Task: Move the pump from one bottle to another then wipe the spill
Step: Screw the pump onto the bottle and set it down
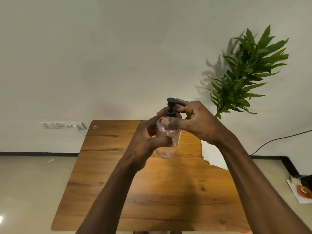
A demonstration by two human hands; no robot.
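Observation:
A clear plastic bottle point(166, 151) with a little pinkish liquid at its bottom is held up above the wooden table point(152, 191). My left hand point(145, 141) wraps around the bottle's body. A black pump point(171, 107) sits in the bottle's neck. My right hand point(194, 120) grips the pump at its collar and head from the right. A white cloth point(214, 156) lies on the table's right side, partly hidden behind my right forearm. No second bottle is in view.
A leafy green plant point(248, 73) stands behind the table at the right. A wall socket point(64, 125) with a plugged cable is at the left. A black cable point(278, 141) runs along the right wall. Small items lie on the floor point(302, 190) at the right.

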